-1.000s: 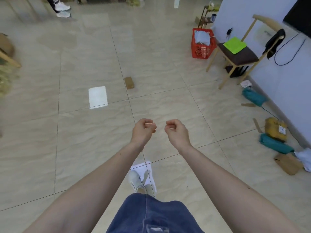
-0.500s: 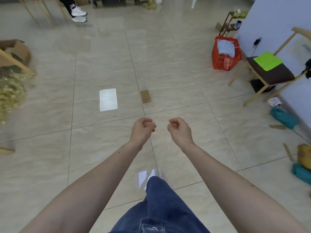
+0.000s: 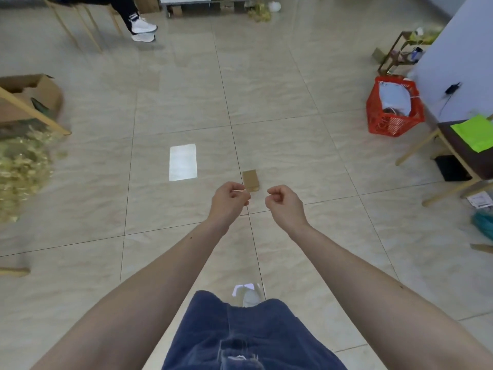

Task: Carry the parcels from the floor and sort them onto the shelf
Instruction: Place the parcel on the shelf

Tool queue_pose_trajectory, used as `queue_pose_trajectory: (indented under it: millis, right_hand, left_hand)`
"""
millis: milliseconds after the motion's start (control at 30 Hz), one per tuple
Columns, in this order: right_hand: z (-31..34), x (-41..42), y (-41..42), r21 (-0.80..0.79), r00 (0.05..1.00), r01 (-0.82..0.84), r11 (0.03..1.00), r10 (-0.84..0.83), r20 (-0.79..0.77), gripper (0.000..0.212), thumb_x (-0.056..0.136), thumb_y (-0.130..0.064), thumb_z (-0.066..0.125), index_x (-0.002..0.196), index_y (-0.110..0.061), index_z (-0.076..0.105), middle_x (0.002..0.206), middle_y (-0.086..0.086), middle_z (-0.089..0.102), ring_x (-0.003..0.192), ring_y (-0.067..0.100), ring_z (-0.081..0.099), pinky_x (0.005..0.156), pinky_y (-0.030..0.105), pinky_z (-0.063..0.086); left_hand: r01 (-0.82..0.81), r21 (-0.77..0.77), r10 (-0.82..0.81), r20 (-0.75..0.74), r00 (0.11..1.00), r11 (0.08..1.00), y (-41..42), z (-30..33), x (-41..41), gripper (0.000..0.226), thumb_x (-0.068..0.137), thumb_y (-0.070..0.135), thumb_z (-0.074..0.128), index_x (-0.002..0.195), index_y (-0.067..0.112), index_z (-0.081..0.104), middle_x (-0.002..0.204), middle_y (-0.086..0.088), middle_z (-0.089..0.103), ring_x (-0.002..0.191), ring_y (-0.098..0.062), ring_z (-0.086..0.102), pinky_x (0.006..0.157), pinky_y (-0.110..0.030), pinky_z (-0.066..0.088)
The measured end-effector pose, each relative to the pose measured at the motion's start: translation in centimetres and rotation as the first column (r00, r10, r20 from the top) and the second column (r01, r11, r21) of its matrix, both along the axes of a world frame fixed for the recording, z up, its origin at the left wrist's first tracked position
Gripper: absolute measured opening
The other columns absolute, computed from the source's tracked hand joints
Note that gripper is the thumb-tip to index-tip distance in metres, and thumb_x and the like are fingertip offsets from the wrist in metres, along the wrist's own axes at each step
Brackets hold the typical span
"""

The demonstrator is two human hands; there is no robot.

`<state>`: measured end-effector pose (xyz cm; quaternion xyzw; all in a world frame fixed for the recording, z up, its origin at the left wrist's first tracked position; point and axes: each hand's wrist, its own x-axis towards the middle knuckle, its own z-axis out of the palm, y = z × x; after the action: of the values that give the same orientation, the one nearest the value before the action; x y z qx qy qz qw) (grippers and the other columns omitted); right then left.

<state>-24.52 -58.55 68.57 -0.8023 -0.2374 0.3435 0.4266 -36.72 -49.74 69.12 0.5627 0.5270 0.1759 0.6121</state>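
Observation:
A small brown cardboard parcel (image 3: 250,180) lies flat on the tiled floor just beyond my hands. My left hand (image 3: 229,201) is held out in front of me, fingers curled into a loose fist with nothing in it. My right hand (image 3: 285,202) is beside it, also curled shut and holding nothing. Both hands hover above the floor, apart from the parcel. A teal soft parcel (image 3: 484,227) shows at the right edge. No shelf is in view.
A red basket (image 3: 392,124) with a white bag stands at the right by a wooden chair (image 3: 458,153). An open cardboard box (image 3: 40,92) and yellowish filler (image 3: 21,166) lie at the left. Another person's legs (image 3: 136,22) are at the far end.
The view has swung left and forward: the brown parcel now lies right beyond my hands, and the parcels by the right wall have mostly left the frame. My hands stay curled.

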Motion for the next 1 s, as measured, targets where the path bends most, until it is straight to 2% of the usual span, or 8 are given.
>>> queue_pose_trajectory:
  millis: [233, 400, 600, 700, 800, 933, 1000]
  right_hand:
    - [-0.9, 0.7, 11.8, -0.027, 0.998, 0.051, 0.998, -0.052, -0.022, 0.025, 0.087, -0.014, 0.057, 0.111, -0.018, 0.065, 0.091, -0.009, 0.063, 0.088, 0.013, 0.060, 0.083, 0.026, 0.049]
    - [-0.9, 0.2, 20.3, 0.017, 0.983, 0.180, 0.984, -0.179, -0.049, 0.015, 0.089, -0.012, 0.057, 0.096, -0.024, 0.062, 0.089, -0.008, 0.063, 0.084, 0.012, 0.059, 0.067, 0.014, 0.044]
    - [-2.0, -0.2, 28.2, -0.025, 0.942, 0.322, 0.947, -0.323, -0.094, 0.026, 0.088, -0.011, 0.055, 0.110, -0.019, 0.064, 0.106, 0.002, 0.069, 0.096, 0.015, 0.061, 0.078, 0.019, 0.042]
    - [-2.3, 0.5, 31.0, -0.038, 0.914, 0.392, 0.919, -0.394, -0.094, 0.028, 0.088, -0.012, 0.056, 0.115, -0.016, 0.064, 0.101, -0.001, 0.066, 0.092, 0.013, 0.059, 0.069, 0.013, 0.042]
    - [-2.9, 1.8, 33.4, -0.052, 0.876, 0.467, 0.883, -0.470, -0.107, 0.026, 0.087, -0.013, 0.057, 0.112, -0.018, 0.063, 0.098, -0.002, 0.063, 0.082, 0.008, 0.057, 0.060, 0.008, 0.040]
    - [-4.2, 4.4, 37.0, -0.058, 0.805, 0.579, 0.813, -0.582, -0.115, 0.021, 0.087, -0.013, 0.053, 0.102, -0.024, 0.061, 0.105, 0.006, 0.068, 0.088, 0.015, 0.060, 0.073, 0.018, 0.045]
    - [-4.7, 6.1, 38.9, -0.073, 0.777, 0.617, 0.784, -0.621, -0.103, 0.021, 0.089, -0.012, 0.053, 0.104, -0.024, 0.062, 0.106, 0.006, 0.068, 0.093, 0.017, 0.062, 0.078, 0.023, 0.046]
  left_hand:
    - [0.086, 0.011, -0.085, -0.020, 0.996, 0.996, 13.1, -0.8, 1.3, 0.019, 0.087, 0.021, 0.065, 0.104, 0.014, 0.062, 0.102, -0.015, 0.075, 0.086, -0.022, 0.072, 0.073, -0.031, 0.050]
    - [0.226, 0.021, -0.224, -0.052, 0.973, 0.974, 23.3, -1.1, 1.2, 0.015, 0.088, 0.021, 0.066, 0.102, 0.018, 0.061, 0.103, -0.013, 0.075, 0.086, -0.021, 0.070, 0.069, -0.029, 0.047]
    - [0.382, 0.033, -0.377, -0.102, 0.921, 0.924, 33.1, -1.4, 3.1, 0.012, 0.085, 0.021, 0.067, 0.095, 0.022, 0.062, 0.085, -0.002, 0.072, 0.091, -0.025, 0.072, 0.068, -0.030, 0.047]
    - [0.462, 0.043, -0.454, -0.130, 0.882, 0.886, 37.0, -2.0, 4.8, 0.013, 0.082, 0.021, 0.068, 0.090, 0.028, 0.062, 0.076, 0.006, 0.072, 0.094, -0.026, 0.073, 0.072, -0.032, 0.048]
    - [0.532, 0.036, -0.523, -0.145, 0.840, 0.846, 40.6, -2.8, 7.0, 0.013, 0.081, 0.022, 0.068, 0.088, 0.031, 0.061, 0.081, 0.003, 0.073, 0.096, -0.026, 0.072, 0.072, -0.033, 0.048]
    - [0.634, 0.040, -0.621, -0.164, 0.766, 0.772, 44.9, -3.8, 11.0, 0.010, 0.080, 0.025, 0.067, 0.085, 0.032, 0.061, 0.095, -0.003, 0.075, 0.095, -0.025, 0.072, 0.073, -0.031, 0.049]
    - [0.676, 0.037, -0.664, -0.157, 0.731, 0.736, 46.8, -3.8, 13.4, 0.011, 0.080, 0.024, 0.068, 0.085, 0.031, 0.061, 0.093, -0.003, 0.075, 0.091, -0.025, 0.072, 0.071, -0.030, 0.047]
